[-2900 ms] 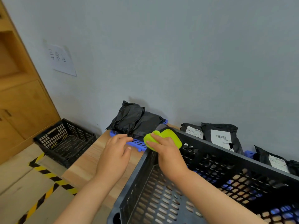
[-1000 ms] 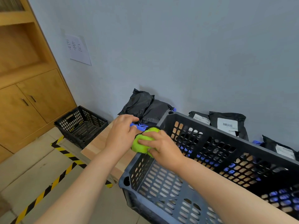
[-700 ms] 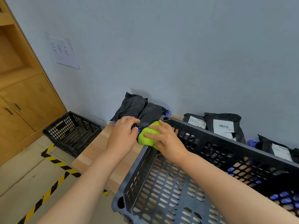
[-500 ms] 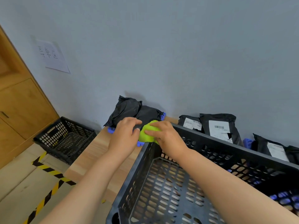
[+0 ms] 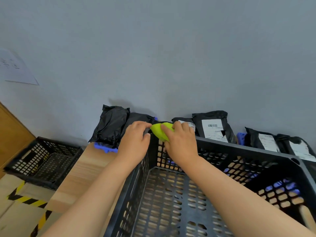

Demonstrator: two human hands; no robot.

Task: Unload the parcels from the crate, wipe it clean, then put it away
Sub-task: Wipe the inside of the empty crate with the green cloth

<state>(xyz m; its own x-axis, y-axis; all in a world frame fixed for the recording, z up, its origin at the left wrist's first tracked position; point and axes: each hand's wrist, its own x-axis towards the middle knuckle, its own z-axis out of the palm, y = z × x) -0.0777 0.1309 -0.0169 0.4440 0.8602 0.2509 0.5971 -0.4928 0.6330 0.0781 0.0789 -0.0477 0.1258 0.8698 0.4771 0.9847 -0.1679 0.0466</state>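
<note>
As R hand (image 5: pixel 181 144) grips cloth (image 5: pixel 159 132), crate (image 5: pixel 239 150) blk, perforated.

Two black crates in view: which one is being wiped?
The large crate on the table: the right hand grips the green cloth against its far corner, and the left hand holds the rim there. The smaller crate sits on the floor, untouched.

Lime-green cloth (image 5: pixel 159 132) against a dark grey lattice crate (image 5: pixel 222 145).
Black parcels (image 5: pixel 212 117) carry white labels; floor tape (image 5: pixel 29 200) striped yellow and black.
</note>
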